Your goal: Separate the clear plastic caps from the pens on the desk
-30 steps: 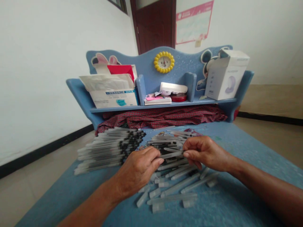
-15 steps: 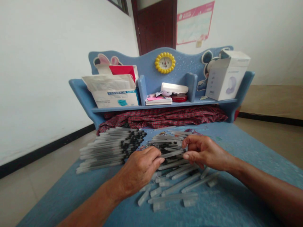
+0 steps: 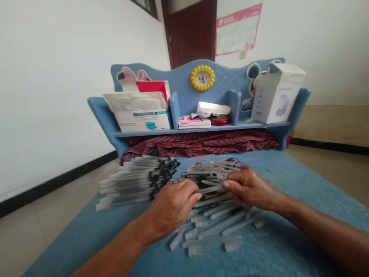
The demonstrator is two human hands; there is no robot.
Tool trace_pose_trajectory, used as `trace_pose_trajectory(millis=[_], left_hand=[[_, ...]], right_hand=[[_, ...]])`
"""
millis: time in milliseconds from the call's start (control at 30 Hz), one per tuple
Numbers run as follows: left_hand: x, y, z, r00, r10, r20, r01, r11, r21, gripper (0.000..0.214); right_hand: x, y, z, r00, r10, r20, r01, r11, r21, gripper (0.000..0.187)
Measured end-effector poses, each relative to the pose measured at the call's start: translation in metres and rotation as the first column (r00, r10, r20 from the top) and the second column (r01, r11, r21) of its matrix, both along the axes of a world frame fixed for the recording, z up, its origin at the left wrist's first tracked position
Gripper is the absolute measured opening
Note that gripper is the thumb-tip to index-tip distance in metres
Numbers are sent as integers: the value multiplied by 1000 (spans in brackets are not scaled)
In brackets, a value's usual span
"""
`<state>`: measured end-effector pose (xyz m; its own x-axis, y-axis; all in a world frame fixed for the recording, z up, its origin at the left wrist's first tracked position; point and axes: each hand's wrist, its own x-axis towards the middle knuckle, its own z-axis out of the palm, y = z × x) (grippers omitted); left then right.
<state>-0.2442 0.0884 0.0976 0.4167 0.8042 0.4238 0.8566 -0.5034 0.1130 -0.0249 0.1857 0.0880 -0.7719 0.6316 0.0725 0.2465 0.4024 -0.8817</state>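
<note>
Both hands meet over a blue desk top [image 3: 288, 184]. My left hand [image 3: 170, 207] and my right hand [image 3: 250, 188] each pinch one end of a frosted translucent pen [image 3: 210, 189] held level just above the desk. Under and in front of the hands lie several loose translucent pen barrels and caps [image 3: 213, 229]. Behind the hands is a small heap of pens [image 3: 201, 173]. To the left sits a large neat stack of assembled pens with black tips [image 3: 135, 182].
A blue shelf [image 3: 198, 129] at the desk's back carries a mask box [image 3: 141, 115], notepads, a red tin, a white carton [image 3: 275, 98] and a yellow clock [image 3: 202, 77]. Red plaid cloth [image 3: 201, 142] lies below it. White wall left, brown door behind.
The hands stay together on the same pen; my right fingers have closed in slightly. The view has shifted a little.
</note>
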Motion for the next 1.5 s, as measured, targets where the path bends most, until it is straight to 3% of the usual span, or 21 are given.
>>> trace_pose_trajectory(millis=[133, 333, 467, 633, 733, 800, 867, 933, 1133, 1267, 1500], left_hand=[[0, -1, 1, 1000, -1, -21, 1, 1000, 11, 19], [0, -2, 2, 1000, -6, -25, 6, 1000, 6, 19], [1, -2, 4, 1000, -11, -20, 10, 999, -36, 19], [-3, -2, 14, 999, -18, 38, 22, 994, -109, 26], [-8, -1, 17, 998, -3, 68, 10, 995, -104, 26], [-9, 0, 16, 998, 1, 67, 5, 996, -91, 24], [-9, 0, 14, 998, 4, 55, 0, 997, -83, 23], [-8, 0, 11, 999, 5, 42, -2, 997, -82, 22], [-3, -2, 8, 998, -29, 53, 34, 996, -87, 20], [-1, -2, 7, 998, -41, 41, 44, 996, -76, 22], [-10, -1, 13, 999, -27, 46, 33, 991, -128, 17]], right_hand=[[-1, -1, 0, 1000, 2, -24, -6, 991, -135, 31], [-2, -2, -1, 1000, -8, -13, 7, 999, -43, 40], [-1, -3, 0, 999, -5, -54, -4, 986, -166, 29], [2, 0, 4, 994, 10, -106, -34, 974, -222, 31], [2, 2, 1, 998, 4, -58, -12, 992, -123, 20], [1, 3, -2, 1000, -20, 17, 19, 998, 64, 10], [-1, 3, -4, 994, -59, 92, 33, 964, 264, 6], [-1, 4, -5, 987, -90, 133, 35, 929, 368, 11], [3, 2, -2, 997, 2, 74, -24, 954, 297, 24], [3, -5, 4, 990, 107, 92, -133, 925, 357, 21], [5, -2, 9, 991, 98, 95, -128, 911, 392, 29]])
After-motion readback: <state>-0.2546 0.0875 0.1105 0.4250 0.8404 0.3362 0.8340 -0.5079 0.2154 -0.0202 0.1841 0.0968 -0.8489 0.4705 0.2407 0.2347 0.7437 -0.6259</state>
